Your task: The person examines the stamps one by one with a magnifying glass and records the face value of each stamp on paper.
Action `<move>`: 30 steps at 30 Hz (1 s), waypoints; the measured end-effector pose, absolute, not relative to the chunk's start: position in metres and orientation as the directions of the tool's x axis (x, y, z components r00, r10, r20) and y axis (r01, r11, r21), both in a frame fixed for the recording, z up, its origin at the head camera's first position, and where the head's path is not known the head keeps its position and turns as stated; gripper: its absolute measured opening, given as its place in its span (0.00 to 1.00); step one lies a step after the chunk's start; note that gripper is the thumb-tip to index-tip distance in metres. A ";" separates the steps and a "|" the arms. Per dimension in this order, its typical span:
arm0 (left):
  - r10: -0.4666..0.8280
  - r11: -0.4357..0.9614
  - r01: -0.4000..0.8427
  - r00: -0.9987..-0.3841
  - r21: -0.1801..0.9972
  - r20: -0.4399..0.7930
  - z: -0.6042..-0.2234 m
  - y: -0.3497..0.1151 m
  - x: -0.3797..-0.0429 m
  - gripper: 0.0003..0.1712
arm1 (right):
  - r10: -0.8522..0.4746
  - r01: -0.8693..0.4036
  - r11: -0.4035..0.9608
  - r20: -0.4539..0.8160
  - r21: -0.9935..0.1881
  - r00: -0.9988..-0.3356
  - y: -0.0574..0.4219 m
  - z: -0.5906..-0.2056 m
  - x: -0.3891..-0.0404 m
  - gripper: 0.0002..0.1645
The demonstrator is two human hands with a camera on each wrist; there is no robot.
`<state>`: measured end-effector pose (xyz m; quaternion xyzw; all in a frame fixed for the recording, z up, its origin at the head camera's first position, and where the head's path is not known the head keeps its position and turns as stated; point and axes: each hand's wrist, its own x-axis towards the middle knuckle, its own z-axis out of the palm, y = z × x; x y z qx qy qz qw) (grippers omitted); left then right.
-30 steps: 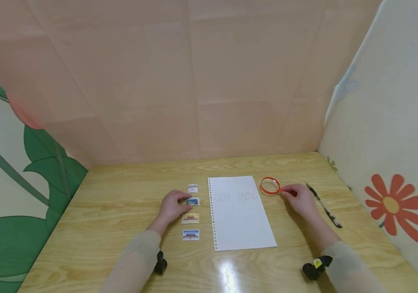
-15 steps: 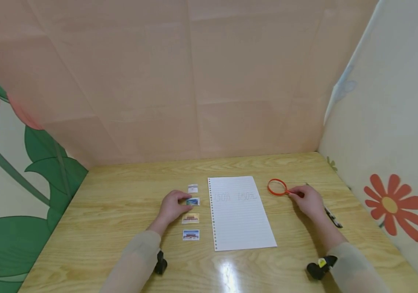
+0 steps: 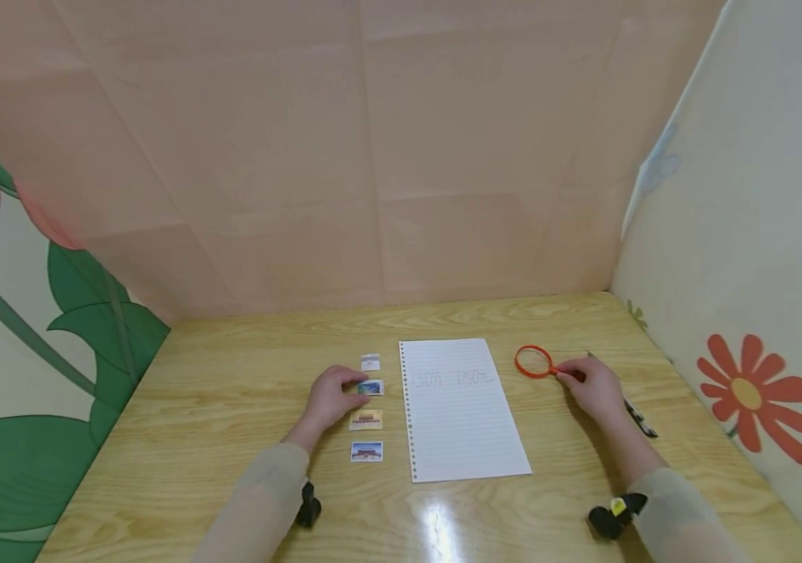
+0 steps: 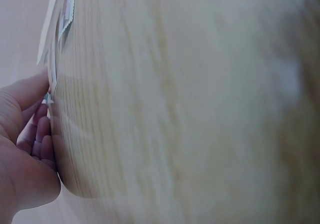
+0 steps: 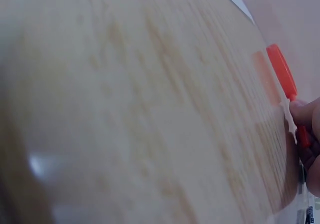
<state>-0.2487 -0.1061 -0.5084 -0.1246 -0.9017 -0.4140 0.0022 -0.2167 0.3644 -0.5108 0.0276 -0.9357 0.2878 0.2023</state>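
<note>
In the head view my left hand (image 3: 331,396) rests at a small blue-green stamp (image 3: 370,388), index finger at its upper edge and thumb at its lower edge. The left wrist view has the thumb (image 4: 35,88) low by the tabletop, other fingers curled behind it. My right hand (image 3: 592,385) pinches the handle of a red-rimmed magnifying glass (image 3: 534,361); its ring is tilted close over the wood in the right wrist view. More stamps line up with the blue-green one: a pale stamp (image 3: 370,362) behind, a yellow stamp (image 3: 366,420) and a blue-and-red stamp (image 3: 367,452) in front.
A lined sheet (image 3: 467,438) with faint handwriting lies between the hands on the wooden table (image 3: 232,391). A black pen (image 3: 640,418) lies partly hidden behind my right hand. Papered walls (image 3: 373,195) stand behind and at both sides.
My right hand has moved the magnifying glass to the right, away from the sheet, and now covers more of the pen. My left hand and the stamps have stayed put.
</note>
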 end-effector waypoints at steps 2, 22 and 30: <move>0.220 0.628 0.224 -0.970 0.745 0.106 -0.509 -0.106 -0.249 0.19 | 0.058 -0.174 0.836 0.399 -0.521 -0.915 0.364 -0.511 -0.217 0.04; 0.217 0.631 0.223 -0.970 0.743 0.107 -0.509 -0.106 -0.249 0.19 | 0.154 -0.117 0.795 0.384 -0.596 -0.910 0.384 -0.504 -0.217 0.12; 0.215 0.627 0.222 -0.971 0.747 0.109 -0.508 -0.105 -0.248 0.19 | 0.157 -0.094 0.805 0.363 -0.586 -0.918 0.405 -0.494 -0.214 0.16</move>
